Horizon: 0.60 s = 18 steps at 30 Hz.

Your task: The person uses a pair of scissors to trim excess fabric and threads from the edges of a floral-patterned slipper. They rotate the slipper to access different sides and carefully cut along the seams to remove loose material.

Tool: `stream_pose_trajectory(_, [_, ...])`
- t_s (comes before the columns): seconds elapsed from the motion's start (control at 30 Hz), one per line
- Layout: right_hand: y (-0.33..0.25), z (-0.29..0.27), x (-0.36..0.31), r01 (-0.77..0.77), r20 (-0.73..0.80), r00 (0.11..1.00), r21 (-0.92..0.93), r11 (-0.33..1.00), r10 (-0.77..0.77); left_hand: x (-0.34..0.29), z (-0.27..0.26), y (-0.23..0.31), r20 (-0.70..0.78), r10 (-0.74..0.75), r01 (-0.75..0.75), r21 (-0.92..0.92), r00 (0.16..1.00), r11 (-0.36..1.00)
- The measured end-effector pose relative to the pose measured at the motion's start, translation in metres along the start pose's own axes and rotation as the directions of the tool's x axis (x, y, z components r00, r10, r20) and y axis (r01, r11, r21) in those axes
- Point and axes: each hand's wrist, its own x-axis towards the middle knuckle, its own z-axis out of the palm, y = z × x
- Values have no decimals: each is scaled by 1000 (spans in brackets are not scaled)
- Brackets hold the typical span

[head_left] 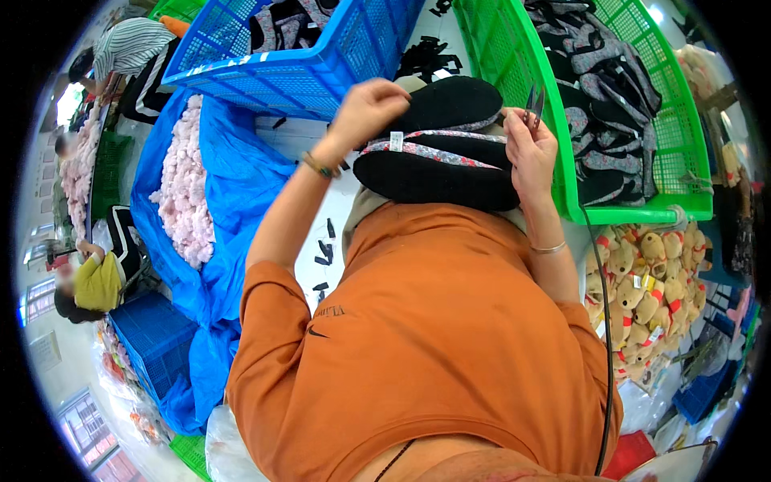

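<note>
A pair of black slippers [434,178] with flowery lining lies sole-up across my lap, and a small white tag [396,141] shows between them. My right hand [532,157] is at their right end, closed round small scissors [536,103] with the blades pointing up and away. Its fingertips are close to the slippers' edge, and whether they touch is unclear. At the far slipper's left end, my left hand [371,111] is closed with fingers curled in. Anything pinched in its fingertips is too small to make out.
Ahead stand a blue crate [345,60] and, to the right, a green crate [566,185], both holding slippers. Black scraps [324,253] lie on the floor. Pink fluffy pieces [185,185] fill a blue sheet at left; plush bears [642,297] are piled right. Other people sit far left.
</note>
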Motion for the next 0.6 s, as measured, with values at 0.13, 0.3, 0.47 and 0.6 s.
stream_pose_trajectory(0.13, [-2, -4, 5, 54, -27, 998, -80, 995, -56, -29, 61, 37, 217, 265, -337, 451, 940, 827])
stream_pose_trajectory(0.3, [-4, -15, 4, 58, -15, 998, -153, 986, -61, -36, 73, 54, 188, 159, -244, 635, 969, 733])
stream_pose_trajectory(0.47, [8, -23, 15, 232, 69, 973, -362, 903, -222, -13, 37, 51, 39, 274, -230, 664, 961, 711])
stream_pose_trajectory(0.6, [20, -25, 14, 196, 138, 979, -481, 855, -147, 11, 0, 24, -14, -12, 18, 861, 1000, 508])
